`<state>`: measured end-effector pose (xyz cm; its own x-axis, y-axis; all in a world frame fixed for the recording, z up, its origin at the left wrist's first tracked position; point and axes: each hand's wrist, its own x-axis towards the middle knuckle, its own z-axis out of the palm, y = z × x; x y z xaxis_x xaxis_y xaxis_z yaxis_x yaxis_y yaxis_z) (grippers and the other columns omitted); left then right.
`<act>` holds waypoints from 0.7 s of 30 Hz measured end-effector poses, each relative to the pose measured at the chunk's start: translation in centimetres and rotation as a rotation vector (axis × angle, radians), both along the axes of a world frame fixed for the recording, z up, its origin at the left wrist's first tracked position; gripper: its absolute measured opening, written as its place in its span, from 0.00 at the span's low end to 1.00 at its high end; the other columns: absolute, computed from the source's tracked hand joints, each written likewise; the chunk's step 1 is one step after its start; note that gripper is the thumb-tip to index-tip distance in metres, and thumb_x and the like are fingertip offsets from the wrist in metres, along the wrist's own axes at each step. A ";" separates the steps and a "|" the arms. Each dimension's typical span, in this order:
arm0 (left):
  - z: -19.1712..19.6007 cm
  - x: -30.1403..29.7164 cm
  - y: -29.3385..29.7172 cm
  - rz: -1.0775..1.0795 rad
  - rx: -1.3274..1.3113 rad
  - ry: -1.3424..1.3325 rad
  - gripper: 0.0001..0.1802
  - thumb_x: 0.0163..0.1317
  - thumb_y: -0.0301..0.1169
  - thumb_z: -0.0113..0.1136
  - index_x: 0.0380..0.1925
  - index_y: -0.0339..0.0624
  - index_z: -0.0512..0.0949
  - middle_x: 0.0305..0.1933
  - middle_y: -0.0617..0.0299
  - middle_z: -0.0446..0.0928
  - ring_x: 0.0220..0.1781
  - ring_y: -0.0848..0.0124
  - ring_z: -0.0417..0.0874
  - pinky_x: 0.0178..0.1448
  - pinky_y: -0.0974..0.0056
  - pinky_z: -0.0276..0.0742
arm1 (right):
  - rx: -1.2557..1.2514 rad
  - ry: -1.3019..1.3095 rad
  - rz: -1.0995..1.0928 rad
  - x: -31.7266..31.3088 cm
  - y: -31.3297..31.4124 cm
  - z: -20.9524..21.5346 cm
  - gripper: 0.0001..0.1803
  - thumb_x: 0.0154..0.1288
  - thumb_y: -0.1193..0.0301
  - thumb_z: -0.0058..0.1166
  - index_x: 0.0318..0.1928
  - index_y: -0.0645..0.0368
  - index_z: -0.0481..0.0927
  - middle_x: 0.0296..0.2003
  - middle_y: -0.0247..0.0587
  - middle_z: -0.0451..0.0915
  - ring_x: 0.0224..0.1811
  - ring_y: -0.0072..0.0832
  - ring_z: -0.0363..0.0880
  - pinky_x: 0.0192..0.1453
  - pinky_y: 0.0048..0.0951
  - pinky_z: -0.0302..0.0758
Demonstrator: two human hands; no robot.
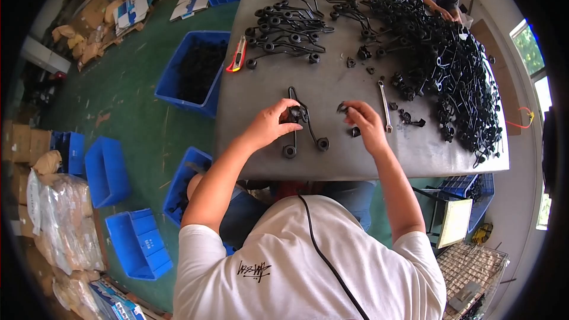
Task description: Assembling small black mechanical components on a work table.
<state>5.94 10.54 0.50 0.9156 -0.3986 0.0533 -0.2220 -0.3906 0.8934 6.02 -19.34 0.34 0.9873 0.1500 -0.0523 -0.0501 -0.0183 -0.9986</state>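
Spreading beyond both hands, the grey table (332, 160) carries a large heap of black parts (450, 71) far to the right. Left hand (274, 123) pinches a black wire bracket (303, 127), which lies on the table under its fingers. Right hand (363, 121) pinches a small black clip (342, 107), fingers narrow. A wrench (385, 105) lies just right of it.

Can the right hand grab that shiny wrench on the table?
Probably yes. The right hand is beside the wrench, which lies flat on the grey table with nothing between them, though its fingers pinch a small black part.
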 end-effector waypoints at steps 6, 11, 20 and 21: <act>-0.6 0.4 0.3 -0.017 -0.013 -0.006 0.29 0.58 0.32 0.75 0.57 0.48 0.71 0.35 0.60 0.82 0.35 0.70 0.81 0.44 0.62 0.78 | -0.023 0.017 0.164 0.7 4.7 -0.1 0.08 0.71 0.76 0.55 0.49 0.63 0.79 0.38 0.31 0.79 0.36 0.18 0.75 0.43 0.22 0.74; -0.7 0.3 0.4 -0.017 0.002 -0.068 0.30 0.59 0.29 0.75 0.59 0.48 0.70 0.33 0.66 0.80 0.34 0.77 0.79 0.41 0.66 0.78 | -0.106 0.072 0.240 2.2 6.2 0.0 0.12 0.67 0.75 0.57 0.50 0.62 0.76 0.37 0.33 0.78 0.37 0.19 0.76 0.41 0.23 0.75; 0.5 -0.1 0.1 0.030 0.161 -0.075 0.31 0.56 0.36 0.76 0.57 0.49 0.72 0.33 0.55 0.81 0.33 0.61 0.82 0.41 0.58 0.79 | -0.437 -0.052 0.217 2.3 7.7 0.5 0.10 0.66 0.72 0.60 0.45 0.62 0.77 0.32 0.33 0.79 0.36 0.22 0.77 0.42 0.29 0.76; 0.5 0.0 0.1 0.030 0.159 -0.073 0.31 0.56 0.36 0.76 0.57 0.49 0.72 0.33 0.55 0.81 0.33 0.61 0.82 0.41 0.58 0.79 | -0.436 -0.084 0.237 2.5 7.8 0.7 0.11 0.66 0.71 0.61 0.44 0.62 0.77 0.33 0.33 0.79 0.36 0.22 0.76 0.41 0.29 0.75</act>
<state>5.92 10.65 1.02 0.9233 -0.3795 0.0585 -0.2699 -0.5331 0.8019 8.49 -11.57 1.00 0.9321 0.3527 -0.0822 0.0858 -0.4357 -0.8960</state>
